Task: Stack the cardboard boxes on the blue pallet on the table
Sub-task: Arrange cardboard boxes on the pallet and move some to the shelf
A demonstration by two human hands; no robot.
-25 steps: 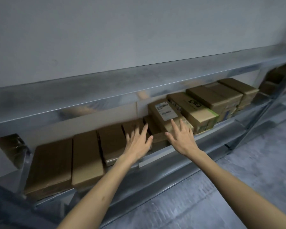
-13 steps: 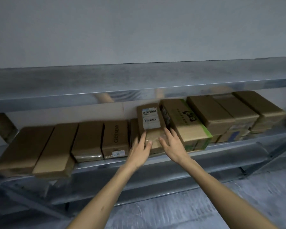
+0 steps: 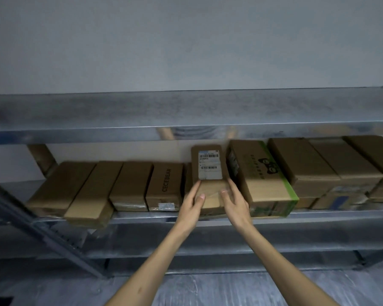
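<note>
- Brown corrugated cardboard makes up the small oblong box with the white barcode label (image 3: 209,183); it lies flat on the lower galvanised steel shelf (image 3: 318,214), long side running away from the person, wedged into a row of other cartons.
- Judging by its size and crisp edges, it should be light and stiff. Clear tape across the near end looks slick, so bare cardboard is the better hold.
- Best purchase seems to be the two long sides near the front, one palm each, sliding it toward 6 o'clock before lifting, since its neighbours sit close.
- Left hand (image 3: 191,205) lies against the box's side at 9 o'clock, fingers almost straight, thumb resting on the top face; nothing is curled beneath that I can see.
- Right hand (image 3: 236,203) mirrors it at 3 o'clock, fingers extended along the edge, thumb on top.
- At 3 o'clock, just beside, stands a taller carton edged with green tape and a printed cartoon face (image 3: 259,173).
- At 9 o'clock sits a plain carton printed CECEBEAR (image 3: 166,184), matte and square-cornered.
- Above, at 12 o'clock, a dull mottled metal upper shelf (image 3: 186,113) overhangs.
- Neither blue pallet nor table is in view.
</note>
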